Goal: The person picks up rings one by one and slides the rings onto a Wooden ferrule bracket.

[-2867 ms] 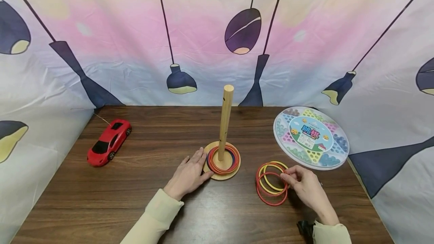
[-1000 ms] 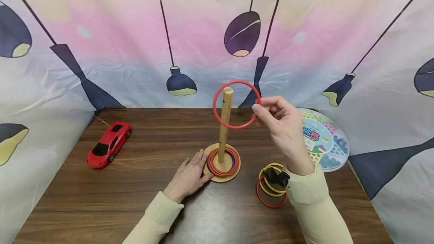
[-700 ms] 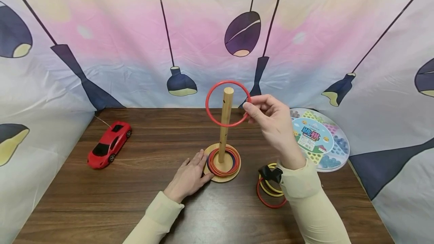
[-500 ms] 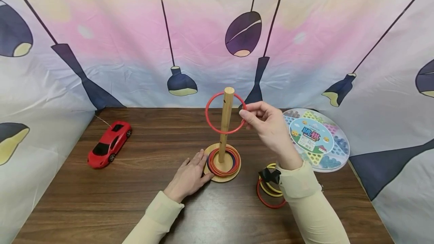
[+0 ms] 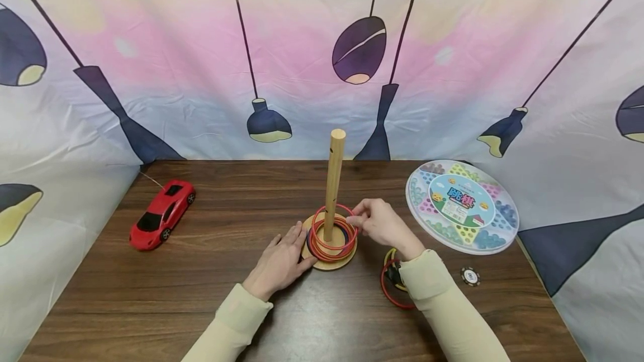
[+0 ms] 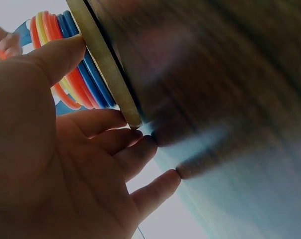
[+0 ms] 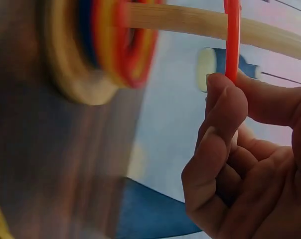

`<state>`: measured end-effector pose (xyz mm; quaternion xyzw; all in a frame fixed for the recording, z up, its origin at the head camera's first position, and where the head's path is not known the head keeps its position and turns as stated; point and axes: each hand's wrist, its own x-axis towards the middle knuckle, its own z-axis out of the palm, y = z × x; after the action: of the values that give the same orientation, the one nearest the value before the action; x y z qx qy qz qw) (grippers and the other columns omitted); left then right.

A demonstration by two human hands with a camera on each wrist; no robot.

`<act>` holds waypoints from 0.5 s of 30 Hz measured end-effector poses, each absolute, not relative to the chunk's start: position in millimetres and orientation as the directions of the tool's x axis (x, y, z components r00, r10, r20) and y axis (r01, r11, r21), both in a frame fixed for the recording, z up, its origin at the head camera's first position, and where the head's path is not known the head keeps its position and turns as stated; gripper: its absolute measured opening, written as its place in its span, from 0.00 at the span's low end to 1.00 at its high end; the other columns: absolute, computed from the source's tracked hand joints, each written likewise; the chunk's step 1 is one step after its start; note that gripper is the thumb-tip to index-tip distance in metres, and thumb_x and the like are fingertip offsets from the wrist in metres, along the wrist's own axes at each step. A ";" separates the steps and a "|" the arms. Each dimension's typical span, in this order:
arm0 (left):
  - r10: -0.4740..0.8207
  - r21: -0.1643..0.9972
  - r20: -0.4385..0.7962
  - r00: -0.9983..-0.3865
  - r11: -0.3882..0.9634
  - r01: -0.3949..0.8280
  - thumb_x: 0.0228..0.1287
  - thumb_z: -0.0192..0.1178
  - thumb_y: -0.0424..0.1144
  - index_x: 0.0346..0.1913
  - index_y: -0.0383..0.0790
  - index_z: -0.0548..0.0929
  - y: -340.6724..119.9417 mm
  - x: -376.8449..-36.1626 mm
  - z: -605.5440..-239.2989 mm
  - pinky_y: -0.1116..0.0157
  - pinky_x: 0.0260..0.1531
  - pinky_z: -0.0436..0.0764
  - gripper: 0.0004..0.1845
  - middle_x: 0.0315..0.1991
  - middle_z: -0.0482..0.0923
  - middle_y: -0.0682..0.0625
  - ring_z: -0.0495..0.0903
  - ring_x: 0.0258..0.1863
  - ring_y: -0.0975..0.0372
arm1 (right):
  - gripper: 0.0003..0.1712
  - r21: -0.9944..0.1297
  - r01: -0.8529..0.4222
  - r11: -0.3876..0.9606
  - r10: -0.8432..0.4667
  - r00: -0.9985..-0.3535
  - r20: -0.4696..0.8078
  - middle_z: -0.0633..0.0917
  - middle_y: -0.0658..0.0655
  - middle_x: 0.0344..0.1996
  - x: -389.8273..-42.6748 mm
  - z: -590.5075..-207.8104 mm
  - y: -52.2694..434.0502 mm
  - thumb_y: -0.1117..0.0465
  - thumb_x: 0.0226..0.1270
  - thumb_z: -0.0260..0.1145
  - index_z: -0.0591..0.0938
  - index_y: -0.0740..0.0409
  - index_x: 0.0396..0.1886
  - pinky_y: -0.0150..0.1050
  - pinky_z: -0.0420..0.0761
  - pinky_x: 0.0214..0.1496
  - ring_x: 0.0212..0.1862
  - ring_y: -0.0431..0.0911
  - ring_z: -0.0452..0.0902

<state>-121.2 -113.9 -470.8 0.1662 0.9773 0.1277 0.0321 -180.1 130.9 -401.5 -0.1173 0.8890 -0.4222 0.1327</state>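
Note:
A wooden peg (image 5: 334, 177) stands upright on a round wooden base (image 5: 329, 266). Several rings in blue, red and yellow lie stacked round its foot; the stack (image 6: 51, 25) shows side-on in the left wrist view. My right hand (image 5: 386, 228) pinches a red ring (image 7: 232, 42) between thumb and fingers. That ring encircles the peg low down, held above the stack in the right wrist view. My left hand (image 5: 276, 266) lies with extended fingers against the base's left edge, its thumb touching the base near the stack.
Loose red and yellow rings, the red ring (image 5: 396, 301) in front, lie partly hidden by the right sleeve. A round Chinese checkers box (image 5: 460, 205) is at right, a poker chip (image 5: 470, 276) before it. A red toy car (image 5: 162, 214) stands at left.
My right hand picked up a red ring from the loose ones, carried it left to the peg's top and lowered it around the peg. The left hand has stayed at the base.

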 end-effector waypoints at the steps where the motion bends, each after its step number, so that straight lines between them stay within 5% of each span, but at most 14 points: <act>1: 0.333 0.260 -0.020 -0.943 0.912 0.316 0.68 0.55 0.60 0.72 0.32 0.63 -114.0 -121.2 -470.9 0.46 0.67 0.61 0.41 0.74 0.56 0.39 0.58 0.72 0.52 | 0.09 -0.771 -0.098 0.629 -0.316 -0.938 -0.139 0.82 0.57 0.23 -180.6 -406.3 130.1 0.56 0.67 0.67 0.82 0.58 0.36 0.37 0.75 0.26 0.23 0.46 0.77; 15: 0.329 0.259 -0.021 -0.944 0.914 0.312 0.67 0.56 0.59 0.72 0.32 0.64 -113.5 -120.6 -470.2 0.46 0.67 0.61 0.41 0.74 0.56 0.39 0.59 0.72 0.52 | 0.09 -0.692 -0.101 0.714 -0.259 -0.958 -0.127 0.81 0.52 0.18 -178.5 -431.0 124.3 0.56 0.63 0.70 0.82 0.56 0.31 0.35 0.73 0.24 0.20 0.42 0.74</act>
<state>-120.6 -113.5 -470.2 0.1640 0.9777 0.1272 0.0321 -178.5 124.3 -431.0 -0.0978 0.9195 -0.3650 0.1079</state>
